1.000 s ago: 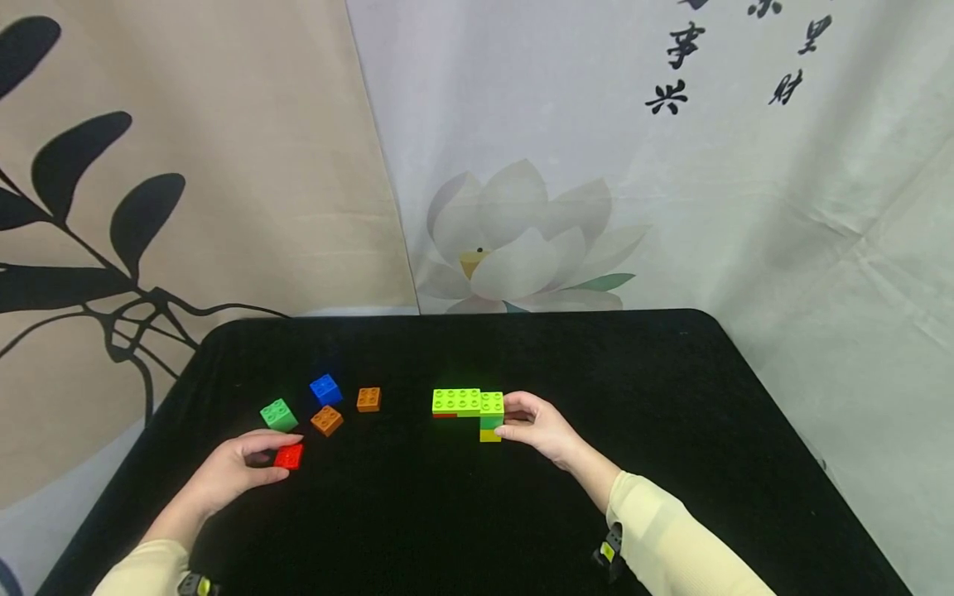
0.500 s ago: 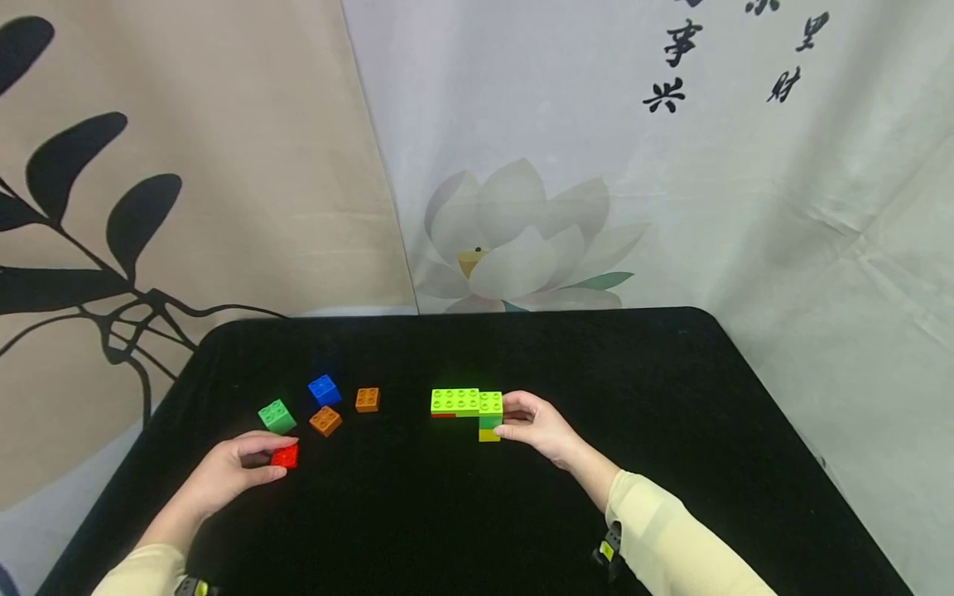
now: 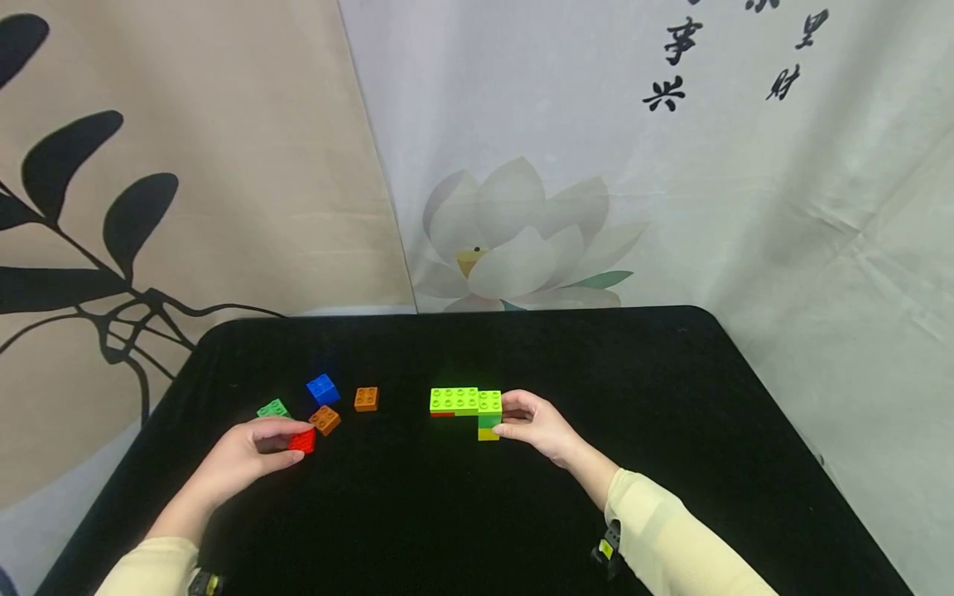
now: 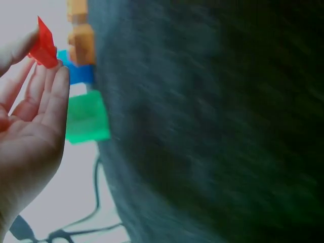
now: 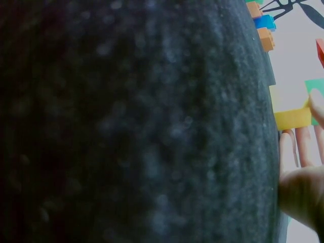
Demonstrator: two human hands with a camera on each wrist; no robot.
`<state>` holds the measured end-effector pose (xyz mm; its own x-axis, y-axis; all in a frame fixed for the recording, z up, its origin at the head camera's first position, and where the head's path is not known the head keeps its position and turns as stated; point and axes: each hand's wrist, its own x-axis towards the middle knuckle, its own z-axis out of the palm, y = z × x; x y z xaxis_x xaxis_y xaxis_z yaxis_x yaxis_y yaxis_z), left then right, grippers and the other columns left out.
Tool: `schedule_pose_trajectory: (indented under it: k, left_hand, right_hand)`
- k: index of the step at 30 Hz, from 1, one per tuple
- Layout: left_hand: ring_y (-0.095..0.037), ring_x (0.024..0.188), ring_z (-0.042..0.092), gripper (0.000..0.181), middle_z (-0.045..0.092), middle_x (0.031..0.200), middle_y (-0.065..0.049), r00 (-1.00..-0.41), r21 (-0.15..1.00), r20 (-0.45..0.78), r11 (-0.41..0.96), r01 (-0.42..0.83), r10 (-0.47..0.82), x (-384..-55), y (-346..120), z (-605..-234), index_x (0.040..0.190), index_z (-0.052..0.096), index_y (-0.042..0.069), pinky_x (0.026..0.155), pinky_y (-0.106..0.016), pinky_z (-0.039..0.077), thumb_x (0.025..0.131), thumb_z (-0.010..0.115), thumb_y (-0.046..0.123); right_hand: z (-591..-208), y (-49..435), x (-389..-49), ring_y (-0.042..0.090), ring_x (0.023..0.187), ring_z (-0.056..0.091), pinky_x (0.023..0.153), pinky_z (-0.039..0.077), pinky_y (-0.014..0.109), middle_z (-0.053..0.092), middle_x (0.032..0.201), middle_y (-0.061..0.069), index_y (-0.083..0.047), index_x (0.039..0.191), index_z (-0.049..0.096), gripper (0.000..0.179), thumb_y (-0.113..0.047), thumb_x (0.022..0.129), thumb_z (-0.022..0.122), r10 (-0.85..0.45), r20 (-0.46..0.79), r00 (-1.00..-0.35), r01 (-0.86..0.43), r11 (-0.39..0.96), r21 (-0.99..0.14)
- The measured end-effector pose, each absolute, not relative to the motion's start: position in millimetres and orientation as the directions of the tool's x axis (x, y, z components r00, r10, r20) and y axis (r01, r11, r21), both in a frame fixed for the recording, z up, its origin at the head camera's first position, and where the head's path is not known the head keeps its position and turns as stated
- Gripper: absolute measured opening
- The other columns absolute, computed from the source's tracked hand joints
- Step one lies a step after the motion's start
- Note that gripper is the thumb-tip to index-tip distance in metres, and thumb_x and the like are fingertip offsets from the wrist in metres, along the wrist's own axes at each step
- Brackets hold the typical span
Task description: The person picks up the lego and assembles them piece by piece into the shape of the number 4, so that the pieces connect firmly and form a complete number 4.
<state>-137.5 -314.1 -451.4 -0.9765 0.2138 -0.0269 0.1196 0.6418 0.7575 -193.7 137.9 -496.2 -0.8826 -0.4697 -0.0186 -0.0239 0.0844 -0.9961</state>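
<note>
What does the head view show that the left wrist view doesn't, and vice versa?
Head view only: the right hand pinching a lime-topped studded plastic brick assembly, and the pale lotus print.

Left wrist view only: the palm side of the left hand.

Both: that hand pinching a red plastic brick, with a green square brick, a blue square brick, two orange square bricks and the black fabric-covered table.

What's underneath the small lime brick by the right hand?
Beneath the small lime brick, a green brick shows, with a yellow brick under that. The right hand partly covers them; whatever sits behind their front faces is hidden in the head view.
</note>
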Motion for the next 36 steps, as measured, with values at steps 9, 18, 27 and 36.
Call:
schedule_pose_trajectory:
  k: [9, 18, 27, 36]
  left_hand:
    - [-0.016, 0.097, 0.064, 0.034, 0.067, 0.111, -0.002, -0.953, 0.728, 0.069, 0.638, 0.25, 0.295, -148.7, -278.9, -422.3, 0.118, 0.071, 0.014, 0.085, -0.033, 0.054, 0.086, 0.079, 0.021]
    - [-0.016, 0.096, 0.065, 0.033, 0.068, 0.111, -0.001, -0.913, 0.755, 0.118, 0.562, 0.337, 0.39, -165.8, -233.3, -397.9, 0.116, 0.072, 0.013, 0.085, -0.041, 0.055, 0.084, 0.08, 0.014]
    - [-0.016, 0.096, 0.064, 0.032, 0.068, 0.112, 0.001, -0.905, 0.766, 0.129, 0.539, 0.351, 0.406, -177.6, -187.4, -380.0, 0.116, 0.072, 0.016, 0.087, -0.048, 0.053, 0.085, 0.079, 0.015]
    - [-0.018, 0.1, 0.064, 0.03, 0.068, 0.113, 0.0, -0.901, 0.81, 0.11, 0.488, 0.327, 0.42, -182.0, -147.2, -365.2, 0.115, 0.073, 0.015, 0.09, -0.043, 0.053, 0.085, 0.079, 0.018]
  right_hand:
    - [-494.8, 137.7, -193.4, 0.032, 0.114, 0.061, 0.095, 0.052, 0.04, 0.063, 0.124, 0.017, 0.003, 0.126, 0.056, 0.041, -0.006, 0.089, 0.073, -0.465, -0.017, -0.885, -0.029, 0.091, -0.995]
    - [-495.8, 137.9, -193.5, 0.032, 0.115, 0.061, 0.096, 0.052, 0.039, 0.063, 0.124, 0.017, 0.002, 0.127, 0.056, 0.042, -0.006, 0.089, 0.073, -0.465, -0.031, -0.885, -0.014, 0.093, -0.996]
    - [-496.1, 137.6, -194.0, 0.032, 0.115, 0.061, 0.096, 0.052, 0.04, 0.063, 0.124, 0.018, 0.003, 0.127, 0.056, 0.041, -0.007, 0.09, 0.073, -0.463, -0.033, -0.886, -0.012, 0.095, -0.995]
    - [-494.4, 138.3, -192.6, 0.032, 0.115, 0.061, 0.096, 0.051, 0.04, 0.062, 0.125, 0.018, 0.003, 0.127, 0.056, 0.041, -0.007, 0.091, 0.072, -0.472, -0.023, -0.881, -0.019, 0.084, -0.996]
